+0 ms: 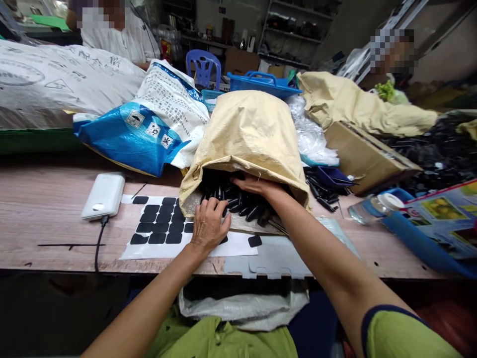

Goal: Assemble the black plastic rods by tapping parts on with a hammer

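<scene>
A cream woven sack (pixel 253 124) lies on the table with its mouth toward me, full of slim black plastic pieces (pixel 242 203). My right hand (pixel 253 184) reaches inside the mouth over these pieces; its fingertips are lost in shadow, so their grip is hidden. At the mouth's lower left edge, my left hand (pixel 210 221) rests with bent fingers against the nearest black pieces, thumb apart, and no held piece shows. Under my left wrist is a white sheet (pixel 201 248) bearing rows of black rounded-square stickers (pixel 160 227).
A white power bank (pixel 106 195) with a cable stands left. Behind it lies a blue-and-white bag (pixel 145 124). To the right are a cardboard box (pixel 367 154), a clear bottle (pixel 372 208) and a blue tray (pixel 421 243). An open white sack (pixel 246 308) hangs below the table edge. Two people are beyond.
</scene>
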{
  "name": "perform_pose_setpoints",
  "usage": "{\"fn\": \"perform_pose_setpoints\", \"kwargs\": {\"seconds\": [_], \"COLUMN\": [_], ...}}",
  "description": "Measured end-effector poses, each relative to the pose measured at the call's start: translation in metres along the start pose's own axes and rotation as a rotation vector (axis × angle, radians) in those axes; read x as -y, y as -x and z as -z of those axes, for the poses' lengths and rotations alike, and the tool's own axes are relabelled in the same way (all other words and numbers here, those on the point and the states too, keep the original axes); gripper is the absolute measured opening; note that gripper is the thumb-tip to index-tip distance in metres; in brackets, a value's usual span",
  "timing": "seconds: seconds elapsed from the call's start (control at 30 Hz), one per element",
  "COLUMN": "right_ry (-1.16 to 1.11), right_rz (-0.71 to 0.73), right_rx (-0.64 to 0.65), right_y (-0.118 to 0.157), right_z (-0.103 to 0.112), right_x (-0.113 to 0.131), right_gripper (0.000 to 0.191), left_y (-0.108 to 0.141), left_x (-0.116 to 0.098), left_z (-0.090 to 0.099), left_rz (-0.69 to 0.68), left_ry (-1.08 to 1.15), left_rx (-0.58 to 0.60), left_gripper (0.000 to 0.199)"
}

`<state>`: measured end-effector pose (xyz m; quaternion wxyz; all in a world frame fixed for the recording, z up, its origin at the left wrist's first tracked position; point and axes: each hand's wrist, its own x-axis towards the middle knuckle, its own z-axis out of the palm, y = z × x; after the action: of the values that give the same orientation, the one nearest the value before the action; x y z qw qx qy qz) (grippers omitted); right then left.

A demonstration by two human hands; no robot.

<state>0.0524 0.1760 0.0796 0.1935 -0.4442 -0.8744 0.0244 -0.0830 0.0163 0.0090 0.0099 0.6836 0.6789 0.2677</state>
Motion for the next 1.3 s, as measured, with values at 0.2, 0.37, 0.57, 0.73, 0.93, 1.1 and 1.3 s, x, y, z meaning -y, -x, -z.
{"fn": "perform_pose_setpoints", "kwargs": {"seconds": [0.2,0.37,0.57,0.73,0.93,1.1,1.3], "right_ry": [-0.159,0.122,0.301,0.264,0.200,-0.032,-0.369], "right_rz": [-0.054,-0.366,-0.311,-0.291,-0.253,-0.323,-0.357], "right_rx": [0.153,-0.019,-0.035,-0.077,-0.112,-0.222,-0.211], "right_y": [0.082,0.171,0.216,0.228,0.241,0.259,0.261], "right_z": [0.038,0.029,0.001,-0.001,0.008,0.024,0.021], "right_x": [-0.016,-0.026,-0.016,-0.012,-0.013,0.015,0.061], "right_gripper": [0.045,0.029,0.024,0.025,0.029,0.036,0.035], "left_y": [0.003,-0.004,-0.005,0.013,0.022,0.043,0.046], "left_x": [-0.017,-0.054,-0.065,-0.036,-0.022,-0.004,-0.001], "left_z": [0.004,-0.013,-0.016,-0.004,0.006,0.014,0.011], "left_rz": [-0.101,-0.079,-0.040,-0.150,-0.158,-0.108,-0.086], "left_ry": [0.071,0.091,0.079,0.099,0.263,0.432,0.407], "left_rx": [0.023,0.092,0.179,0.191,0.206,0.278,0.284], "left_gripper": [0.023,0.023,0.015,0.018,0.013,0.017,0.018]}}
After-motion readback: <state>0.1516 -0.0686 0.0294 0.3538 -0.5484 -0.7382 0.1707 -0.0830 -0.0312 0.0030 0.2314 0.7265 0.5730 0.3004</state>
